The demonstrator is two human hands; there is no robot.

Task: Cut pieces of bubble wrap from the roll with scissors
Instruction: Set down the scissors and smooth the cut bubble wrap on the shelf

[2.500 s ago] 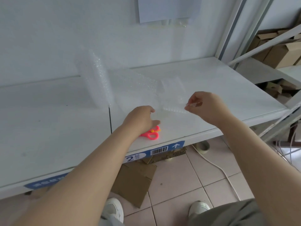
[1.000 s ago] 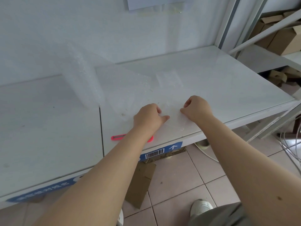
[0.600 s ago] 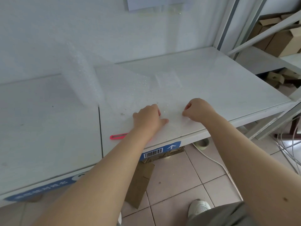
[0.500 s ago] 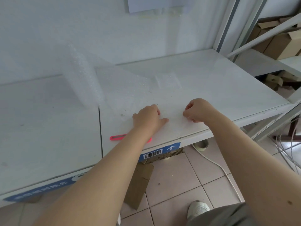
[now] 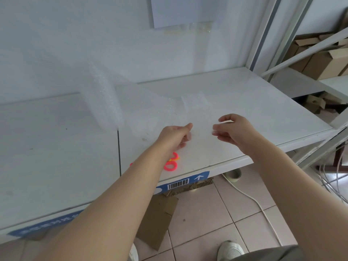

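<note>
Head view: left hand (image 5: 174, 135) and right hand (image 5: 234, 129) hover loose, empty over the bubble wrap (image 5: 146, 110), guess smoothing it for scissors (image 5: 171, 165)

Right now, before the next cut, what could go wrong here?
The pink scissors lie near the front edge of the white shelf, partly under the left forearm; drawing that arm back could knock them off. The bubble wrap sheet is nearly invisible on the shelf, so a cut may run crooked.
</note>
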